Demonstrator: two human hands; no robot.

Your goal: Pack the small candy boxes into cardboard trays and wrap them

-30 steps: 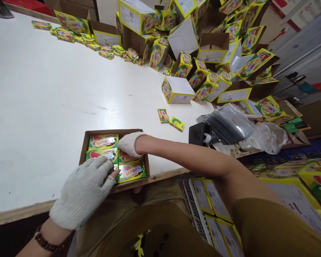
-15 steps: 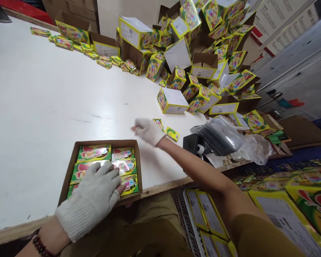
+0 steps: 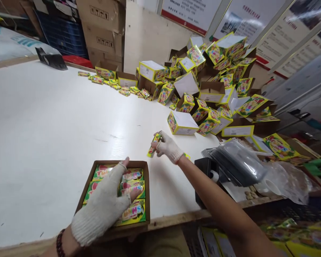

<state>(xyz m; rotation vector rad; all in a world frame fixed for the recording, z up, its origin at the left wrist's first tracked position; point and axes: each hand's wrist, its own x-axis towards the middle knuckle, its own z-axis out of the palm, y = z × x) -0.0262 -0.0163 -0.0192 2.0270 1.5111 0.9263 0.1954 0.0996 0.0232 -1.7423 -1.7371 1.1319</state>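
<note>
An open brown box (image 3: 148, 185) stands at the table's front edge, filled with several green and yellow candy packets (image 3: 133, 210) printed TWINS. My left hand (image 3: 103, 203), in a white knit glove with bare fingertips, lies over these packets with thumb and fingers apart. To the right of the box and above the table, my right hand (image 3: 167, 147), gloved alike, pinches a small yellow-green candy packet (image 3: 153, 144). A second small packet (image 3: 187, 156) shows partly behind the right wrist.
A big heap of yellow candy boxes (image 3: 208, 92) covers the back right of the white table (image 3: 56, 135). Loose packets line its far edge. A black tape dispenser (image 3: 203, 171) and clear plastic bags (image 3: 238, 162) sit at right. Boxes fill a crate below the edge.
My right hand has picked up one small packet from the table. My left hand has spread its thumb and fingers over the box. The view has tilted up.
</note>
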